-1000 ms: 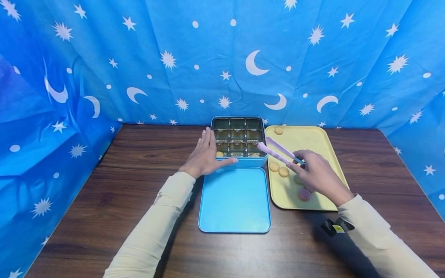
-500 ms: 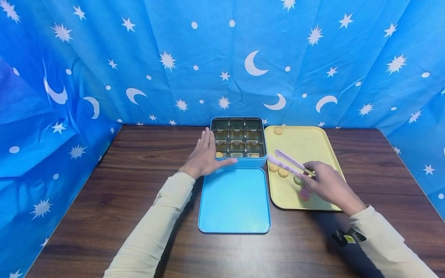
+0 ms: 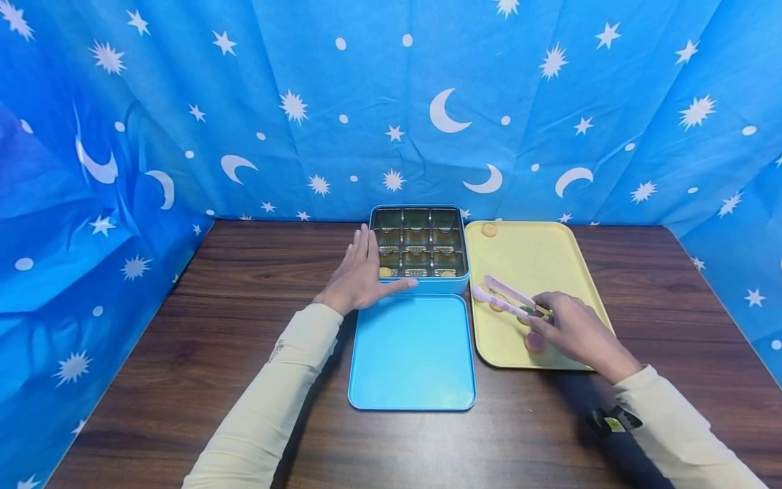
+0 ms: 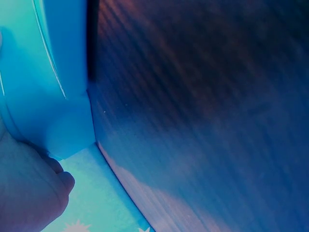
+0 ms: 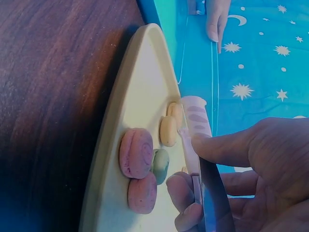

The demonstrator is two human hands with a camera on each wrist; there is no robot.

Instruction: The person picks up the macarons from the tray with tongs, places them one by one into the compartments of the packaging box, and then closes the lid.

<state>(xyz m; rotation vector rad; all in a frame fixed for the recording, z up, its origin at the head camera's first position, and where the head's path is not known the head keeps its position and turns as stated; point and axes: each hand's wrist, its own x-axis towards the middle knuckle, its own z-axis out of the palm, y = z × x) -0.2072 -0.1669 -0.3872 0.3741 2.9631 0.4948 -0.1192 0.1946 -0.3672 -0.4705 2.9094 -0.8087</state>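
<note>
My right hand (image 3: 580, 333) grips a pair of pink tongs (image 5: 195, 116), whose tips point left over the yellow tray (image 3: 531, 251). Beneath them lie small yellow cookies (image 5: 168, 130); pink macarons (image 5: 136, 152) and a green one (image 5: 161, 166) sit close by, partly hidden by the hand in the head view. Nothing clearly shows between the tong tips. My left hand (image 3: 356, 275) rests with straight fingers along the left side of a blue tin (image 3: 427, 285), its thumb across the front. The divided tin has a yellow cookie (image 3: 385, 272) in its front left compartment and another (image 3: 448, 273) front right.
A blue lid (image 3: 412, 353) lies flat on the dark wooden table (image 3: 244, 353) in front of the tin. One more yellow cookie (image 3: 489, 230) is at the tray's far left corner. A blue starry cloth (image 3: 366, 102) hangs behind the table.
My right hand has moved the tongs from beside the tin's right edge rightward and nearer to me, over the cookies on the tray. The left hand and tin stay where they were.
</note>
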